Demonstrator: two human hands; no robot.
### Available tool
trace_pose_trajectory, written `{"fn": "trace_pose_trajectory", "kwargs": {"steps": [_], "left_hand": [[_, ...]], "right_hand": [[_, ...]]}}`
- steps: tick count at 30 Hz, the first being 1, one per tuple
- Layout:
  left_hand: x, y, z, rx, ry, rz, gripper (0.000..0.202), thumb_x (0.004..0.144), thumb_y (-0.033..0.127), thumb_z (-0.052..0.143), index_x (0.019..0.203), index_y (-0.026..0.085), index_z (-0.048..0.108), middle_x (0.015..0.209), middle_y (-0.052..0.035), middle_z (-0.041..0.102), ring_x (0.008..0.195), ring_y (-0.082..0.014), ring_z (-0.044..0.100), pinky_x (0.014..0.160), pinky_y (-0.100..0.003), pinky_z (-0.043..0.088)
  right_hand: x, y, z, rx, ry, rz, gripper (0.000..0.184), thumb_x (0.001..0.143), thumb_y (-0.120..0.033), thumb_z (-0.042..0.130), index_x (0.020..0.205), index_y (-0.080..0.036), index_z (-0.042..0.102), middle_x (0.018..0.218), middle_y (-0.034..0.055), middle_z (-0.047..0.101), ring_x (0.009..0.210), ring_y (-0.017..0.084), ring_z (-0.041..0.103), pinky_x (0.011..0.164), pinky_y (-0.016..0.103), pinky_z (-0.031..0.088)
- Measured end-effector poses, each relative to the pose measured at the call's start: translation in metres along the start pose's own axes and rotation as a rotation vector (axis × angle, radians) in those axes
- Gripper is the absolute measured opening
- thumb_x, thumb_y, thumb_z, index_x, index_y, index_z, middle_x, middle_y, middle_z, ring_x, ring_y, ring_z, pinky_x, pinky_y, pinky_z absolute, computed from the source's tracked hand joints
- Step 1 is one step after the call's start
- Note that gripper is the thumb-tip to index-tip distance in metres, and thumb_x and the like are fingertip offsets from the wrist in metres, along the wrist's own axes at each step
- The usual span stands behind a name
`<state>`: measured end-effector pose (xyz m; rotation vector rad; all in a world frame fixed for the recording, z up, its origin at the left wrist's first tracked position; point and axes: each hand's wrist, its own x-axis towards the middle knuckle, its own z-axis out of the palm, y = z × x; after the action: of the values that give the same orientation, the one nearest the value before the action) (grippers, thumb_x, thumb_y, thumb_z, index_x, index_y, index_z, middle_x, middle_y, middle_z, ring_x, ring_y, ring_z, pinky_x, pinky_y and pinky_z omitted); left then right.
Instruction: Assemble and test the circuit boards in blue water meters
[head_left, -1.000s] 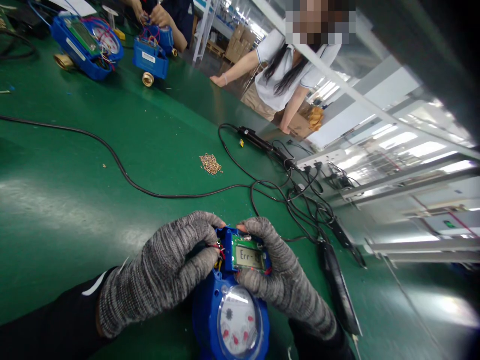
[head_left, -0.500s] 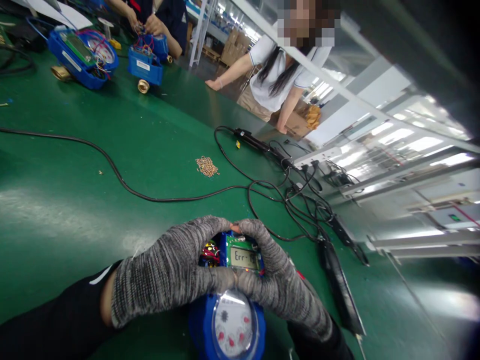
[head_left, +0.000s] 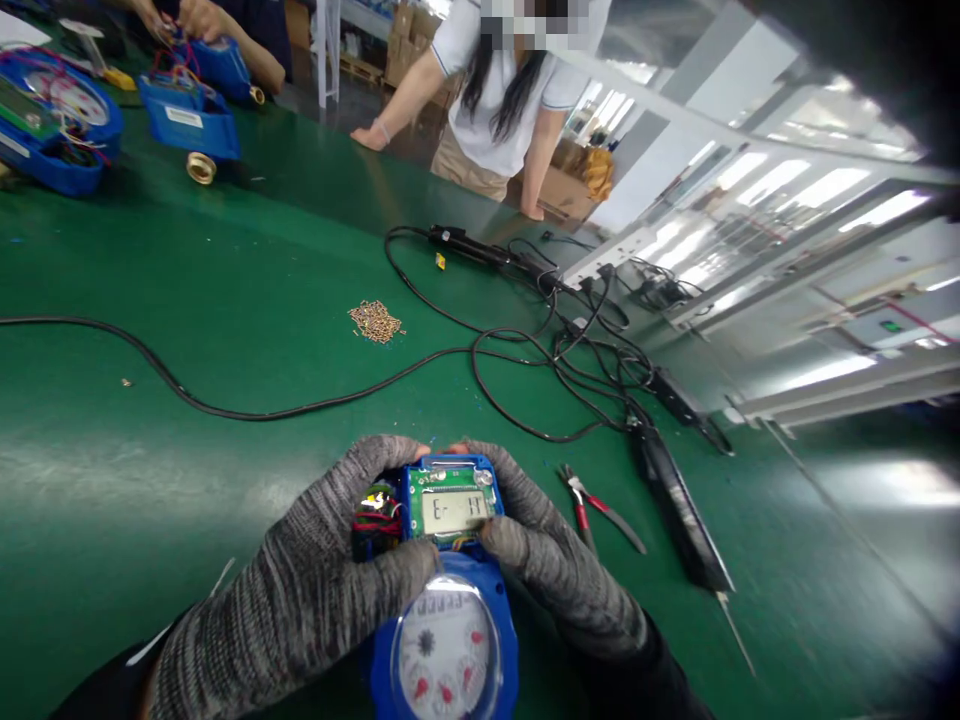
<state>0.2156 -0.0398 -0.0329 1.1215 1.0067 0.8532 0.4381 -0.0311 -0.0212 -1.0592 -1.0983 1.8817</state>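
Observation:
A blue water meter with a round dial stands in front of me. Above the dial is a green circuit board whose small display shows characters like "Er". Red and yellow wires bunch in the cavity left of the board. My left hand, in a grey knitted glove, closes round the left side, its thumb by the board's lower edge. My right hand, gloved alike, grips the right side, thumb at the board's lower right corner. The fingertips at the far edge are partly hidden.
Red-handled cutters lie to the right, beside a black electric screwdriver. Black cables coil behind, near a pile of small brass screws. Other meters stand far left, at a co-worker's hands. Another person leans on the table.
My thumbs have moved apart, and more of the board and display shows. My right hand has shifted, baring the red-handled cutters. The display reading has changed from "Err". The view has turned slightly.

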Motion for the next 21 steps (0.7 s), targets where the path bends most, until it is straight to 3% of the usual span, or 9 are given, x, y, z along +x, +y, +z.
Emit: {"fn": "trace_pose_trajectory", "kwargs": {"steps": [9, 14, 18, 21], "left_hand": [[0.002, 0.001, 0.002, -0.102, 0.024, -0.063, 0.054, 0.077, 0.039, 0.08, 0.124, 0.032, 0.055, 0.128, -0.0034, 0.065, 0.11, -0.0279, 0.067, 0.091, -0.034, 0.059], [0.006, 0.006, -0.009, -0.22, -0.062, -0.196, 0.053, 0.083, 0.04, 0.076, 0.129, 0.031, 0.053, 0.132, -0.0057, 0.065, 0.118, -0.03, 0.064, 0.097, -0.038, 0.057], [0.004, 0.017, -0.015, -0.169, -0.091, -0.31, 0.06, 0.087, 0.038, 0.072, 0.14, 0.034, 0.046, 0.147, -0.0049, 0.053, 0.128, -0.0283, 0.058, 0.105, -0.038, 0.052], [0.003, 0.028, -0.013, -0.2, -0.144, -0.354, 0.059, 0.084, 0.034, 0.076, 0.137, 0.032, 0.049, 0.145, -0.0046, 0.055, 0.124, -0.0261, 0.06, 0.104, -0.037, 0.053]], "right_hand": [[-0.001, 0.002, -0.001, -0.058, 0.059, 0.019, 0.06, 0.078, -0.034, 0.082, 0.131, -0.029, 0.053, 0.126, 0.0045, 0.067, 0.115, 0.025, 0.064, 0.1, 0.042, 0.049], [-0.001, 0.005, -0.002, -0.07, 0.059, -0.001, 0.058, 0.079, -0.033, 0.081, 0.13, -0.028, 0.053, 0.129, 0.005, 0.066, 0.116, 0.025, 0.064, 0.099, 0.042, 0.05], [0.003, 0.005, -0.003, -0.076, 0.019, -0.041, 0.056, 0.079, -0.033, 0.081, 0.128, -0.031, 0.055, 0.129, 0.0035, 0.065, 0.114, 0.024, 0.065, 0.096, 0.041, 0.053], [0.003, 0.005, -0.003, -0.102, 0.051, -0.052, 0.056, 0.077, -0.04, 0.082, 0.127, -0.032, 0.056, 0.127, 0.0034, 0.066, 0.116, 0.027, 0.063, 0.099, 0.045, 0.052]]}}
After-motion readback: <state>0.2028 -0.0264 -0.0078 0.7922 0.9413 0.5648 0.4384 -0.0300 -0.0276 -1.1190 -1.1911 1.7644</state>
